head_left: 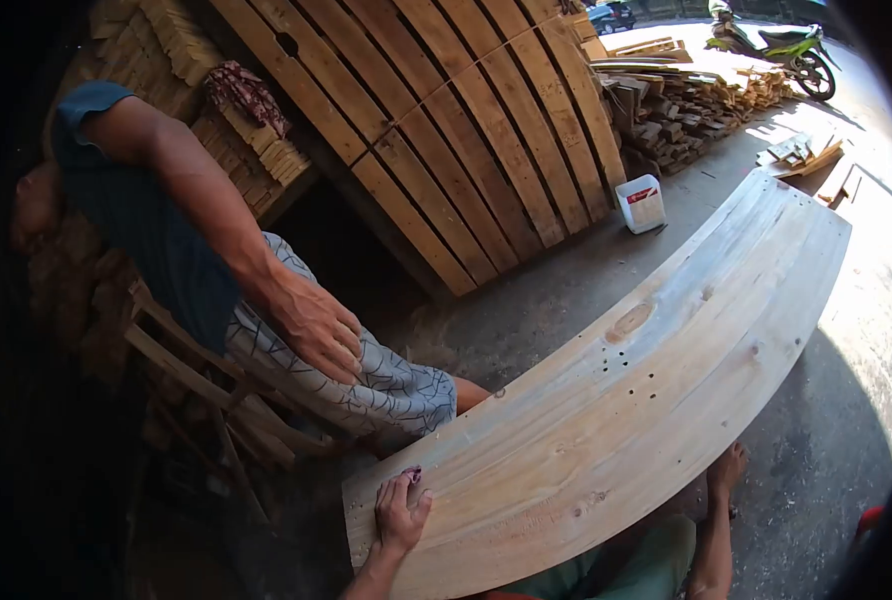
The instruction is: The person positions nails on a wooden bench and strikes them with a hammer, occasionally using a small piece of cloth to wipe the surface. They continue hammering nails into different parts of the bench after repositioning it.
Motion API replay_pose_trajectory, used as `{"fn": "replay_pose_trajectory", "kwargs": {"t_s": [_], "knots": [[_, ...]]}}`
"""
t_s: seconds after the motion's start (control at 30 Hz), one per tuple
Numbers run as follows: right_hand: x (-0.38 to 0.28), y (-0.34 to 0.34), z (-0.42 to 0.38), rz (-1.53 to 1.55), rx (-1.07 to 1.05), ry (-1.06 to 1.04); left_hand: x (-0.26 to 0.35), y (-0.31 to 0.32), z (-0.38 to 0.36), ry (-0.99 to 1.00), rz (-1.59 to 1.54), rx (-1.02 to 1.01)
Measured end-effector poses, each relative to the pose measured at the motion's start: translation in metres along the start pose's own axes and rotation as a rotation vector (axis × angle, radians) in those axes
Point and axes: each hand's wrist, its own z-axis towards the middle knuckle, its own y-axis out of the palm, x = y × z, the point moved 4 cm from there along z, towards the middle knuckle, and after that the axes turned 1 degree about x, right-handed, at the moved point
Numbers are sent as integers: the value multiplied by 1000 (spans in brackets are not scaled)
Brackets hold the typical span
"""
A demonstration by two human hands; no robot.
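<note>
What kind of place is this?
Probably a small woodworking shop: stacked wood pieces, a big slatted panel leaning behind, and a broad plank board at the hands.

I see a smooth, matt wooden board (566, 460), a rough wood pile (701, 110) and patterned cloth shorts (366, 380).

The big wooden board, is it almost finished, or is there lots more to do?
The board already looks joined into one wide piece. The left hand holds a crumpled purple scrap against it near one end, and the right hand is by its edge. Dark spots like little holes show near the middle, so those may need filling. I can't tell exactly how much is left.
</note>
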Motion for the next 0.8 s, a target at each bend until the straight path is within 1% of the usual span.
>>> {"fn": "replay_pose_trajectory", "kwargs": {"t_s": [0.03, 0.1, 0.17, 0.2, 0.27, 0.33, 0.4, 0.5, 0.67, 0.8], "knots": [[-21, 18, 23, 50, -13, -37, -1, 0, -1, -36, 27, 20], [-59, 59, 54, 153, -55, -87, 3, 5, 1, -12, 94, 1], [-92, 102, 66, 257, -112, -121, 4, 5, -1, -43, 164, 4], [-103, 119, 78, 300, -129, -134, 8, 11, -2, -48, 185, 2], [-111, 154, 72, 377, -189, -124, 13, 8, -8, -66, 242, -12], [-105, 181, 74, 436, -216, -72, 12, 14, 1, -43, 274, -26], [-74, 197, 66, 453, -248, -24, 19, 15, 7, -15, 281, -40], [-39, 216, 52, 489, -291, 29, 17, 17, 4, -28, 318, -81], [-51, 253, 43, 632, -352, 62, 18, 17, 5, -37, 328, -52], [-61, 284, 35, 760, -385, 118, 17, 18, 4, -49, 373, -68]]}}
